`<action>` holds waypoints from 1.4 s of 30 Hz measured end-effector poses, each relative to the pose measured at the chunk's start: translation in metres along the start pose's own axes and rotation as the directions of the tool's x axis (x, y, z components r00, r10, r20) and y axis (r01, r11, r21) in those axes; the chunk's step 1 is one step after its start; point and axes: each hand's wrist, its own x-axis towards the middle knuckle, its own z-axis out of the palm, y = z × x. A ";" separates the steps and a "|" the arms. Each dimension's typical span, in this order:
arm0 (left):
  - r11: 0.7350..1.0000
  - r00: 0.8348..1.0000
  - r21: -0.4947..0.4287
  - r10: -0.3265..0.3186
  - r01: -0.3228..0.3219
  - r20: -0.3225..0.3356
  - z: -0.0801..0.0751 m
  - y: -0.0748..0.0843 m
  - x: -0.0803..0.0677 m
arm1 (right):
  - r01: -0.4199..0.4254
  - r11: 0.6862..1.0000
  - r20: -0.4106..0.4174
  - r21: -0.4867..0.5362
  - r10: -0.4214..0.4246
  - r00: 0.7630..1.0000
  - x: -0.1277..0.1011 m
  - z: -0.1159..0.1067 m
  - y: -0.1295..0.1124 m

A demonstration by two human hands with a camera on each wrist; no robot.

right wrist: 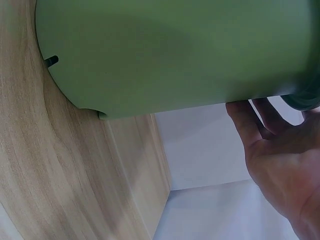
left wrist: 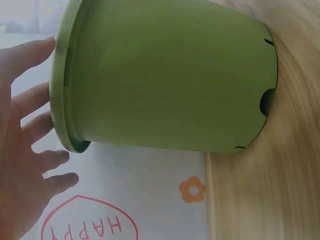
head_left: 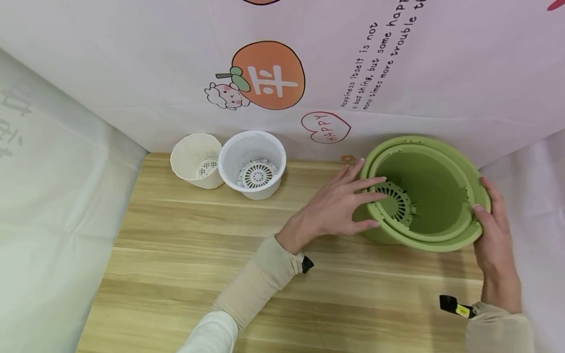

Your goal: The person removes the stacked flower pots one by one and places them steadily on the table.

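Note:
A large green plant pot (head_left: 441, 244) stands upright at the right of the table, with a double-looking rim and a slotted base inside. My left hand (head_left: 337, 206) is at the pot's left rim, fingers spread and fairly straight. In the left wrist view its fingertips touch or nearly touch the rim. With the thumb over the top edge and the fingers round the outside, my right hand (head_left: 496, 240) grips the right side of the rim. The right wrist view shows its fingers (right wrist: 245, 117) against the outer wall under the rim.
Left of the green pot, a whitish round pot (head_left: 253, 147) with a slotted base stands beside a smaller cream pot (head_left: 187, 157). Both are near the back edge of the wooden table (head_left: 185, 264). A printed white cloth (head_left: 167, 63) hangs behind and continues down both sides.

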 end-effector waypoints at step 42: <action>0.996 0.996 0.091 -0.032 0.025 0.078 0.004 0.013 0.018 | 0.039 0.996 -0.053 0.079 -0.035 0.998 0.000 0.007 0.007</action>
